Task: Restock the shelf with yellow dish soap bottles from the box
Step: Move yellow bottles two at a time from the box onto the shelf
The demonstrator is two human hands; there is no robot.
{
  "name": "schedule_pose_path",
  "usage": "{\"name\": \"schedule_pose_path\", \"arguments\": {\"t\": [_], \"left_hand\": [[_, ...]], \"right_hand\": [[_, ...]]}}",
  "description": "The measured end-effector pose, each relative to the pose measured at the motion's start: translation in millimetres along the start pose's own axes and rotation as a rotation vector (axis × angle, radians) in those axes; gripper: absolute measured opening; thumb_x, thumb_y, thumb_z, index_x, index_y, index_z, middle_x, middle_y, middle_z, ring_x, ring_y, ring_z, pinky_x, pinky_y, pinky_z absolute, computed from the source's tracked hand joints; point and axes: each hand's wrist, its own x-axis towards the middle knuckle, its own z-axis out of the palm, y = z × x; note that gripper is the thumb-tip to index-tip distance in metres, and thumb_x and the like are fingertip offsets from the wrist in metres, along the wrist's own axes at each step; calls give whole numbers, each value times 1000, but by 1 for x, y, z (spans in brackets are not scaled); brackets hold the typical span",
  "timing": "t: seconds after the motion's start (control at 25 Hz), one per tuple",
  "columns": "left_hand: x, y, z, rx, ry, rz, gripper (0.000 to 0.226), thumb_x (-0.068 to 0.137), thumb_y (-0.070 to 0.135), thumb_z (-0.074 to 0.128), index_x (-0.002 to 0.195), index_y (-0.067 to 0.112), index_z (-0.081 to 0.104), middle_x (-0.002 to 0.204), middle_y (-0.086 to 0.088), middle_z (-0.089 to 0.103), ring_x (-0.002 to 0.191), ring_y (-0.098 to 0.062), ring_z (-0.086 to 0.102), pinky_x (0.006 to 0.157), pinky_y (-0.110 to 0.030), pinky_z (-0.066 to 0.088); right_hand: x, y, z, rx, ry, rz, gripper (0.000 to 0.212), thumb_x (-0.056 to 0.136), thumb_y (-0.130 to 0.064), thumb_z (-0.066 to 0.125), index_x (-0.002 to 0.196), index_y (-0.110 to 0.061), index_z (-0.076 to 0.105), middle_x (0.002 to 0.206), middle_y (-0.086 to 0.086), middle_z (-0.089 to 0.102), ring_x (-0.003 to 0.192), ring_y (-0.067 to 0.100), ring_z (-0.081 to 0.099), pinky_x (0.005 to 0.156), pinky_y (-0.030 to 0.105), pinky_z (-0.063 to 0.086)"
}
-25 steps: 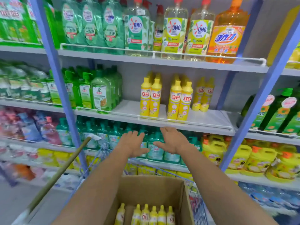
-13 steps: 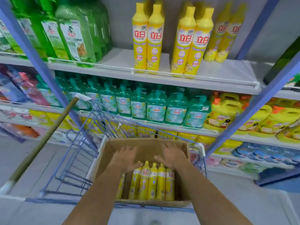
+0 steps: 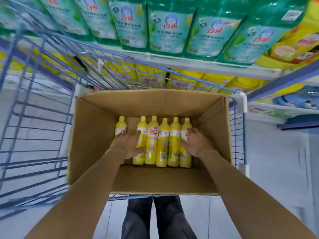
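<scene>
The left hand (image 3: 128,144) hides much of the two yellow bottles (image 3: 162,144) under its fingers, the right hand (image 3: 196,144) covers the end one's label, and blur smears the green bottles (image 3: 165,28) on the shelf (image 3: 207,66) beyond the fingertips. Six yellow bottles lie side by side in the open box (image 3: 96,131), which sits in a blue cart (image 3: 39,107). Both hands' fingers are spread and released, resting on the outer bottles, the middle ones bare between them.

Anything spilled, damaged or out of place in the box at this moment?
Nothing spilled or damaged. Six bottles lie flat in the box; the leftmost bottle lies apart from the other five, leaving a gap partly under the left hand.
</scene>
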Motion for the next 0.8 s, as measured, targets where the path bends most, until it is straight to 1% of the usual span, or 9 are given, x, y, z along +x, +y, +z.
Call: {"name": "schedule_pose_path", "arguments": {"t": [0.12,0.24,0.36,0.48,0.56,0.64,0.72,0.8], "left_hand": [[50,-18,16,-39,20,13,73,90,58,58,146,19,34,147,-10,42,138,-34,37,105,-46,39],[96,-28,37,-120,12,0,75,91,57,59,146,12,34,144,-15,44,132,-38,43,103,-46,43],[134,-29,60,-238,50,-53,84,88,57,64,146,6,31,141,-22,48,127,-43,49,99,-48,46],[154,-26,77,-375,142,-140,81,83,46,74,144,7,37,136,-22,54,125,-43,52,98,-49,47],[162,-26,81,-517,188,-184,76,79,39,80,140,10,44,131,-18,59,122,-40,55,97,-43,47],[164,-25,80,-668,199,-231,73,75,32,84,136,13,50,123,-14,65,116,-34,60,93,-37,48],[160,-25,77,-752,183,-265,76,71,27,88,135,13,50,118,-12,67,111,-31,63,87,-32,50],[147,-25,70,-811,170,-261,76,68,21,90,132,15,49,113,-10,67,105,-28,64,82,-29,48]], "right_hand": [[40,15,19,34,38,69,59,98,-53,51,135,-8,50,139,15,50,128,34,49,97,39,43],[73,25,35,95,51,158,60,97,-52,54,134,-5,51,136,20,52,127,37,51,97,39,44],[101,31,52,195,75,232,60,92,-48,63,132,-5,53,131,23,55,122,40,54,94,40,46],[118,39,62,284,118,246,51,85,-42,74,120,-7,62,121,20,64,114,40,61,88,39,49],[126,44,64,369,115,259,48,81,-41,79,115,-9,67,117,16,71,113,36,64,88,37,50],[130,47,63,448,110,300,48,78,-39,83,114,-11,69,117,12,72,115,33,64,91,32,49],[129,46,61,515,119,336,49,76,-36,85,115,-12,68,117,10,73,116,29,64,90,27,46],[118,40,58,558,151,344,56,72,-33,89,119,-13,67,115,8,73,113,25,65,90,25,46]]}}
